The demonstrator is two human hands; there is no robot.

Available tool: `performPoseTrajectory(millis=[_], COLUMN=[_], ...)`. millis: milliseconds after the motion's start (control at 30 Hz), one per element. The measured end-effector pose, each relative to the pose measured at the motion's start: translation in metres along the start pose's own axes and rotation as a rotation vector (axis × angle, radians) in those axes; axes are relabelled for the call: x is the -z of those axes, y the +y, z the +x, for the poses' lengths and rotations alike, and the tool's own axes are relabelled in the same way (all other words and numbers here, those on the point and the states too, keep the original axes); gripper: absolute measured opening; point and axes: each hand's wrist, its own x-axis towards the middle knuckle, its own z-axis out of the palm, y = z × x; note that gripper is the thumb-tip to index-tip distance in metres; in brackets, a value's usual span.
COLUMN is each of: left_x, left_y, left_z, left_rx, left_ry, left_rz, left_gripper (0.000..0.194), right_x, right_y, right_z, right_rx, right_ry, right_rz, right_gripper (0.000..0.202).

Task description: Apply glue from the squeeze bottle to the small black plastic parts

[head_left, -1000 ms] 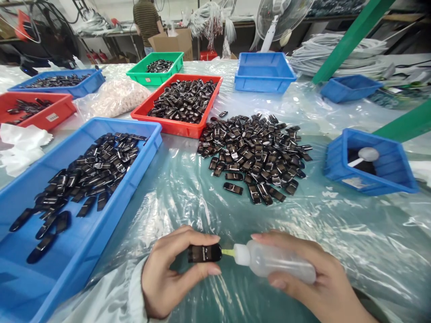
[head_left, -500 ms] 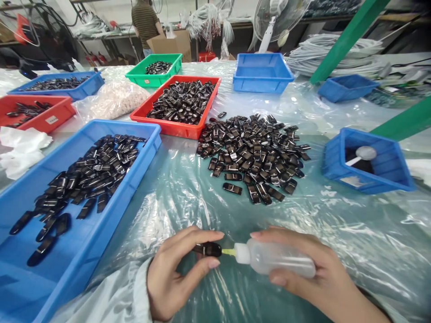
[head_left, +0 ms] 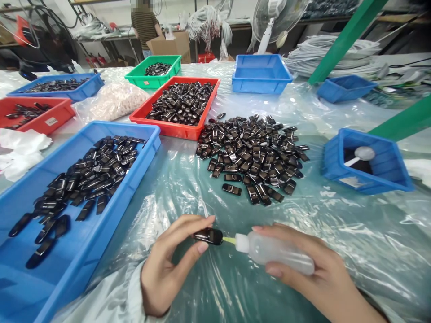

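My left hand point(head_left: 168, 264) pinches a small black glossy part point(head_left: 208, 235) between thumb and fingers, low in the middle of the view. My right hand point(head_left: 313, 273) grips a translucent squeeze bottle point(head_left: 274, 252) lying sideways, its yellow nozzle tip point(head_left: 229, 240) touching the right end of the black part. A loose pile of the same black parts point(head_left: 252, 152) lies on the plastic-covered table beyond my hands. A large blue tray point(head_left: 20, 269) at my left holds several more.
A red tray point(head_left: 175, 128) full of black parts, a green tray point(head_left: 153, 81), an empty blue tray point(head_left: 261, 74) and a bag of white pieces point(head_left: 112, 99) stand farther back. A blue bin point(head_left: 367, 179) with a white scoop sits at right. A person stands at the far bench.
My left hand has turned the black part from flat-on to edge-on and lifted it slightly; the bottle followed, its nozzle staying at the part's end.
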Motion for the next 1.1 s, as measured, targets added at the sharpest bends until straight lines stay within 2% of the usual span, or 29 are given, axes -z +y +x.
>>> performPoseTrajectory(millis=[133, 300, 500, 800, 967, 1100], left_x=[0.0, 0.001, 0.002, 0.003, 0.003, 0.003], left_y=[0.001, 0.0, 0.0, 0.0, -0.001, -0.001], left_z=[0.0, 0.001, 0.0, 0.0, 0.0, 0.0], left_rx=[-0.03, -0.069, -0.102, -0.103, -0.111, -0.108], left_ry=[0.065, 0.066, 0.076, 0.062, 0.058, 0.059], left_rz=[-0.017, 0.031, 0.059, 0.085, 0.085, 0.087], left_gripper=[0.041, 0.037, 0.036, 0.034, 0.033, 0.033], right_x=[-0.001, -0.003, -0.004, -0.003, -0.002, -0.003], right_y=[0.003, 0.01, 0.011, 0.011, 0.011, 0.01], right_z=[0.002, 0.0, -0.004, -0.002, -0.002, 0.0], right_rx=[-0.027, -0.047, -0.139, -0.138, -0.098, -0.121], right_ry=[-0.001, -0.02, -0.022, -0.036, -0.044, -0.035], right_rz=[0.044, 0.113, 0.142, 0.19, 0.148, 0.14], right_gripper=[0.025, 0.026, 0.024, 0.027, 0.026, 0.025])
